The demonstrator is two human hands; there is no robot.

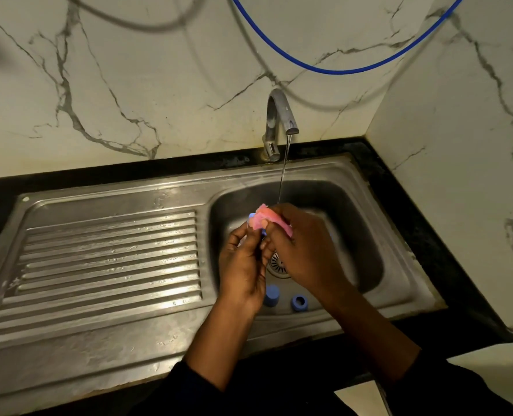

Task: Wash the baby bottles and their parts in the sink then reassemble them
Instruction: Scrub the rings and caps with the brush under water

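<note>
Over the sink [324,172], the right hand [303,250] is clamping its grip on a pink sponge [268,219] lying along ten-to-four o'clock, while the left hand [243,265] is pinching a mostly hidden blue bottle part [263,233] against it.

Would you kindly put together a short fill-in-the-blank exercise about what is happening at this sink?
1. A thin stream of ____ falls from the tap toward the hands.
2. The left hand pinches a small blue part while the right hand grips a ____ sponge against it.
3. ____ more blue pieces, a cap and a ring, lie in the sink basin.
4. The ribbed drainboard lies to the basin's ____.

Missing words: water; pink; two; left.
</note>
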